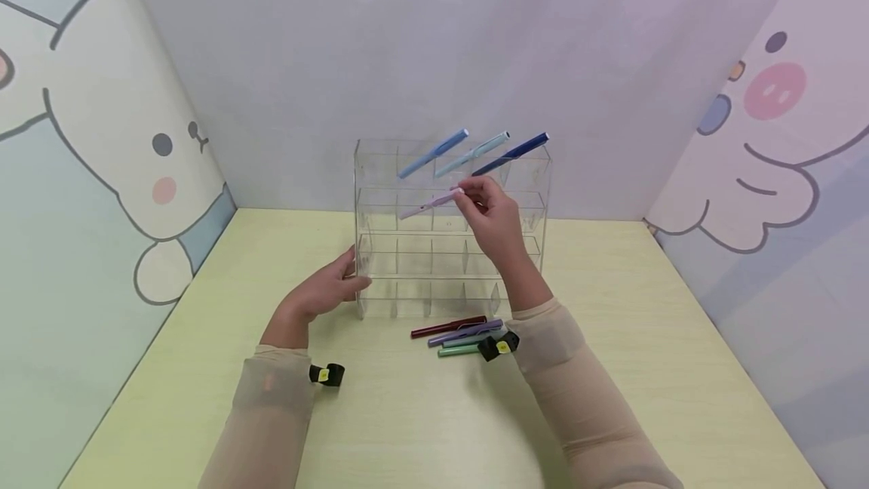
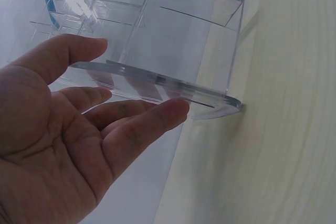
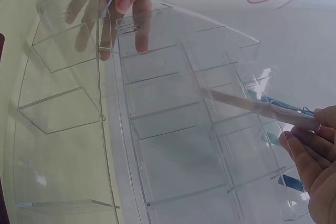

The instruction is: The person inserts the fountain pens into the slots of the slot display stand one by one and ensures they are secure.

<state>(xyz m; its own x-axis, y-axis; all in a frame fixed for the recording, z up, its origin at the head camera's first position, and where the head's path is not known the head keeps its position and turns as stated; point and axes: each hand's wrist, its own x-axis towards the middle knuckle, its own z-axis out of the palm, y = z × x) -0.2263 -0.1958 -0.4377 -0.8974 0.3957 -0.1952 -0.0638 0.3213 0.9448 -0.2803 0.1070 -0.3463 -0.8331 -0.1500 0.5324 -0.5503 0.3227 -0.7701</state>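
A clear acrylic rack (image 1: 448,244) with several tiers of small compartments stands upright on the table. My left hand (image 1: 327,289) holds its left side panel low down, thumb (image 2: 86,50) on one side and fingers (image 2: 152,124) against the other. My right hand (image 1: 493,217) pinches the upper end of a pale lilac pen (image 1: 429,204). That pen slants down to the left, its lower end at a second-tier compartment left of centre. Above it, a blue pen (image 1: 433,154), a light blue pen (image 1: 473,154) and a navy pen (image 1: 512,154) lean in the top tier.
In front of the rack, a dark red pen (image 1: 448,327), a purple pen (image 1: 465,333) and green pens (image 1: 459,351) lie on the pale wooden table (image 1: 380,421), partly behind the right wrist camera (image 1: 498,345). Cartoon-printed panels (image 1: 767,134) flank the grey back wall (image 1: 434,44).
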